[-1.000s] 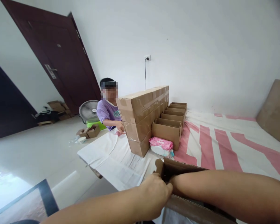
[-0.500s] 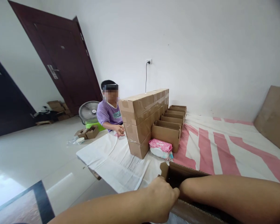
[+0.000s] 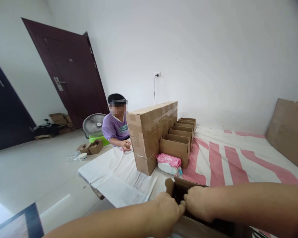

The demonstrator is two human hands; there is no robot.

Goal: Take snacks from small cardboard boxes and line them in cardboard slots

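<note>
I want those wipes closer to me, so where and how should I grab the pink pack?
I'd come from the near side, slightly from above, and grip the pink pack across its middle. It sits low and long, its near side exposed, while an open cardboard box stands right behind it and the taped box stack rises by its left end.

Brown cardboard box (image 3: 192,228): open-topped, upright, inside shadowed, partly out of frame, near pink wipes packet (image 3: 169,162).
</note>
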